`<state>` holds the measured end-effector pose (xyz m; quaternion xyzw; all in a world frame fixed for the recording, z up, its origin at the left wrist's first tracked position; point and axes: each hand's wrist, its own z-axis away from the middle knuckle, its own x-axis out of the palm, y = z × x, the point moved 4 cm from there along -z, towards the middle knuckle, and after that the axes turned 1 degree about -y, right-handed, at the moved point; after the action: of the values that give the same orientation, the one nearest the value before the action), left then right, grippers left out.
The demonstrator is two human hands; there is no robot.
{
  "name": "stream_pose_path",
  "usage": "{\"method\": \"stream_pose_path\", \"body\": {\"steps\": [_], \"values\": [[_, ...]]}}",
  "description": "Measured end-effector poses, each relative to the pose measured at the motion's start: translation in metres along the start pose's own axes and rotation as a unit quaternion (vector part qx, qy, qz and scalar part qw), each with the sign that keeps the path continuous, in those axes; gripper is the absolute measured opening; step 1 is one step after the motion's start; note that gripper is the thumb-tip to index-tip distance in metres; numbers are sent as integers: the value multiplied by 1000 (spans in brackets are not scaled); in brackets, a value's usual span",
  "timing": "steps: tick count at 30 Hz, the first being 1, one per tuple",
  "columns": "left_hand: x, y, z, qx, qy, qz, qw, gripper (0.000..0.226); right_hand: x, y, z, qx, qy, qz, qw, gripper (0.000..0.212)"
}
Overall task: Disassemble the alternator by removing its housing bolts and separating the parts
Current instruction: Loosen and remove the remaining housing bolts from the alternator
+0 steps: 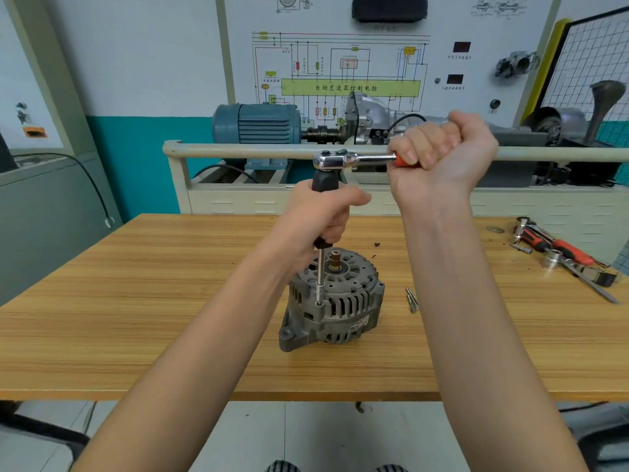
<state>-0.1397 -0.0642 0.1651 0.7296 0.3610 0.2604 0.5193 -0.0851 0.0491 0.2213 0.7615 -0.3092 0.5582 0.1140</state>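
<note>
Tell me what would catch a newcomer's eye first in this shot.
First, the grey alternator standing at the middle of the wooden table, with a long driver set upright on a bolt at its rim. The left hand grips the driver's black handle, while the right hand grips the red handle of the ratchet mounted on top. Behind, a blue motor stands before a wiring-diagram board.

Wood bench (170,301), teal/white wall (136,97), wiring board (340,63).

Dull cast-metal alternator (332,301) stands on a matt wood-grain table (136,301); the ratchet (343,161) is glossy chrome.
</note>
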Motion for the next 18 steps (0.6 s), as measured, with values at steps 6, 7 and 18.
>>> {"method": "stream_pose_path", "body": {"steps": [6, 7, 18], "values": [[5, 3, 1, -15, -126, 10, 992, 53, -2, 17, -20, 163, 19, -84, 983, 59], [7, 2, 1, -14, -104, 4, 994, 58, -4, 17, -19, 156, 19, -91, 983, 59], [1, -2, -1, -4, 82, -15, 997, 40, 8, 1, 14, -45, -29, 38, 998, 57]]}}
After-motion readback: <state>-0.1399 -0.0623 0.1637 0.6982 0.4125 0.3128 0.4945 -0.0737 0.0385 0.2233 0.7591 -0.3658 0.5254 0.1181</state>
